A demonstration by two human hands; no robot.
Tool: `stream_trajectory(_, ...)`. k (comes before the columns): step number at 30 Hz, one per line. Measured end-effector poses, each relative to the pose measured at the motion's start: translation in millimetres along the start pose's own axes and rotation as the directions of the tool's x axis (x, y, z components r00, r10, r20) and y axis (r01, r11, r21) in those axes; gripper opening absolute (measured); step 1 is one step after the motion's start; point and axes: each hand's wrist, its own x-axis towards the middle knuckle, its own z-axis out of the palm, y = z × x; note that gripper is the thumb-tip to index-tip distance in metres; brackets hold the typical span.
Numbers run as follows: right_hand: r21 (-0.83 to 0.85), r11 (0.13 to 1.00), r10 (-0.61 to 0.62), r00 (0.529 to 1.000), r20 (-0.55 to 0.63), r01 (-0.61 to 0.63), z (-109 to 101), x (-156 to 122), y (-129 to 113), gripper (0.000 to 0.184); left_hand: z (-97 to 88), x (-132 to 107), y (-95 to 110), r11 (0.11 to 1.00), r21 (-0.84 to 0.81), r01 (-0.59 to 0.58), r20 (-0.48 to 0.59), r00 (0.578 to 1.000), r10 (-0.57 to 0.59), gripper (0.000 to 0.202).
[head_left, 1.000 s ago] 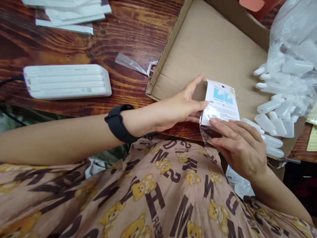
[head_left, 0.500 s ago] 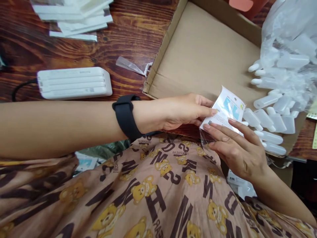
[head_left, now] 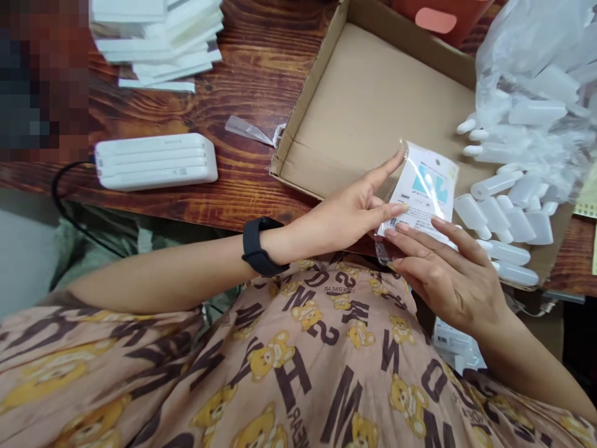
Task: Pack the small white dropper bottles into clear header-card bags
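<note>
A clear plastic pouch with a white and blue printed card (head_left: 426, 186) in it is held between my hands over the near edge of the cardboard tray. My left hand (head_left: 354, 211) grips the pouch's left side, thumb on top and index finger stretched along its far corner. My right hand (head_left: 448, 274) closes on the pouch's near end, its fingers lying over the printed face and the clear flap. Several small translucent white plastic bottles (head_left: 508, 218) lie just right of the pouch.
The shallow cardboard tray (head_left: 373, 81) fills the back middle. At its right sits a clear bag (head_left: 522, 50) of more bottles. A red bin (head_left: 443, 18) stands behind. On the wooden table are a white power bank (head_left: 156, 162) with a black cable and a stack of white packets (head_left: 163, 43).
My left index finger has stretched out along the pouch's far corner, and the left forearm has swung nearer my body. The pouch has turned slightly more upright in view.
</note>
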Motion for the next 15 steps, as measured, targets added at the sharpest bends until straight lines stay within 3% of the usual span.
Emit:
stream_trajectory(3,0.014,1.0,0.025,1.0,-0.011,-0.025,2,-2,-2,0.012,-3.9,-5,-1,0.998,0.052,-0.048,0.007,0.999,0.047,0.097)
stream_trajectory(7,0.037,0.994,0.107,0.994,-0.018,-0.107,3,-3,-4,0.018,-12.2,-4,0,1.0,-0.025,0.017,0.099,0.995,-0.014,0.109)
stream_trajectory(12,0.085,0.969,0.234,0.972,-0.028,-0.231,5,10,-4,0.017,-17.6,-9,8,0.998,-0.045,0.047,0.089,0.995,-0.043,0.102)
stream_trajectory(15,0.067,0.949,0.309,0.951,-0.011,-0.307,3,21,-2,0.017,-17.3,-15,18,0.987,-0.072,0.142,0.092,0.987,-0.135,0.098)
